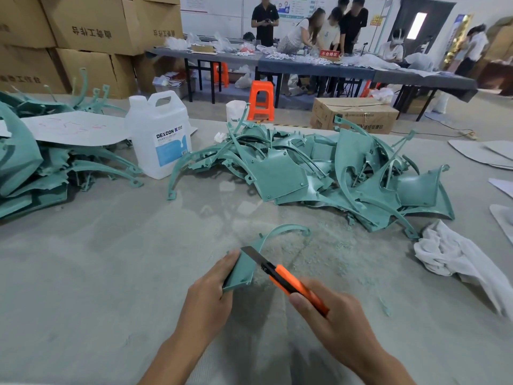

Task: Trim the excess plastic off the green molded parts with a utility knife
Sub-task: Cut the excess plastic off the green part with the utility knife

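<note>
1. Head view, hands: the left hand [211, 287] grips a green part [241, 269], fingers curled round its left edge. Whether the part rests on the grey table [111, 273] or is held above it, I cannot tell.
2. The part is a flat panel with a thin curved arm arcing away to the right. It is near the front of the table, between the two hands.
3. The right hand [333, 320], slightly blurred, wraps its fingers round the orange handle of a utility knife [294, 284]. The blade is out and lies against the panel's upper right edge.
4. Green shavings [319, 254] are scattered just beyond and to the right of the part.
5. A large pile of green parts [319, 173] lies further back, well apart from the hands. A second pile [33, 168] sits at the left edge under a cardboard sheet [75, 127].
6. A white jug [161, 137] stands between the piles. A crumpled white cloth [455, 259] lies just beside the large pile's right end.
7. Behind are stacked cardboard boxes [91, 20], an orange stool [261, 100], and people around a long table.
</note>
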`<control>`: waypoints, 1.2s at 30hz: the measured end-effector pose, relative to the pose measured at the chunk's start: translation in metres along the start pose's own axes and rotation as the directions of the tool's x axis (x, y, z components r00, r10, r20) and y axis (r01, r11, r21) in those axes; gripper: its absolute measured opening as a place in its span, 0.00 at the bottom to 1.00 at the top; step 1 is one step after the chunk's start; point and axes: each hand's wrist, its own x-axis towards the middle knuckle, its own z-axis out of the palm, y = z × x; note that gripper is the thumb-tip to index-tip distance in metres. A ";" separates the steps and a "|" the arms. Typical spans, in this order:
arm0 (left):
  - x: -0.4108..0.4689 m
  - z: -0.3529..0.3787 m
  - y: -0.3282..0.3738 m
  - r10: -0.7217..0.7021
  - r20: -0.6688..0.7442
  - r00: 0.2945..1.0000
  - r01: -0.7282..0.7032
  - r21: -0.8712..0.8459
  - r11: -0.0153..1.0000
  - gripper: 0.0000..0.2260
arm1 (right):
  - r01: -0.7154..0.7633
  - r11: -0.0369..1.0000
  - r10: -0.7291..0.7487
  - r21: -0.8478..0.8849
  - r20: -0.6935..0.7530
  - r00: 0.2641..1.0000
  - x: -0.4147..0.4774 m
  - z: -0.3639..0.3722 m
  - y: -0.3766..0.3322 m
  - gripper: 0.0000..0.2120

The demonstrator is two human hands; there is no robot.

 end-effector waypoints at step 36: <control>0.001 -0.003 0.003 -0.032 0.031 0.999 0.033 -0.031 0.999 0.27 | -0.535 0.723 0.515 -0.437 -0.175 0.839 0.060 -0.033 0.079 0.20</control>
